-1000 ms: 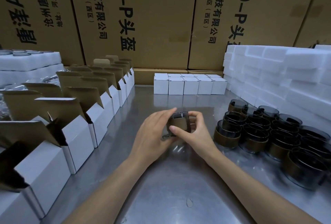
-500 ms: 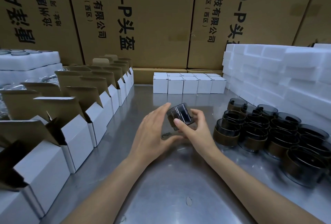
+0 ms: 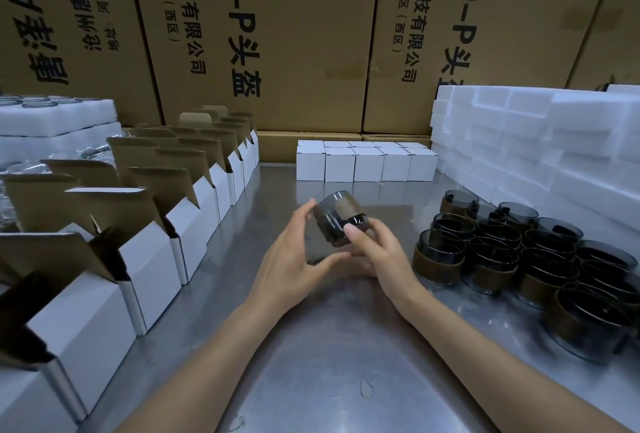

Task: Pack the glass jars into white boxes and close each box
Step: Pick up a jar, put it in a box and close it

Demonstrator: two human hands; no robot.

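head view: a dark glass jar [image 3: 341, 219] is held up over the middle of the metal table [image 3: 311, 363], tipped on its side. it is pinched by the right hand [image 3: 379, 252], with the thumb on the near rim. the left hand [image 3: 294, 256] is cupped wide beside it, and only the fingertips seem to touch the jar's far side.

the jar is probably hard and smooth, so it could slip, and it could break if dropped. it looks small and light enough for one hand. a brown paper band is wrapped round part of it, and that band may be the least slippery place to hold. a hold round the sides with thumb and fingers looks safest.

more jars [image 3: 519, 252] are grouped by the right edge. open white boxes [image 3: 152, 259] are lined along the left edge, flaps up. closed white boxes [image 3: 363, 162] are set at the far edge.
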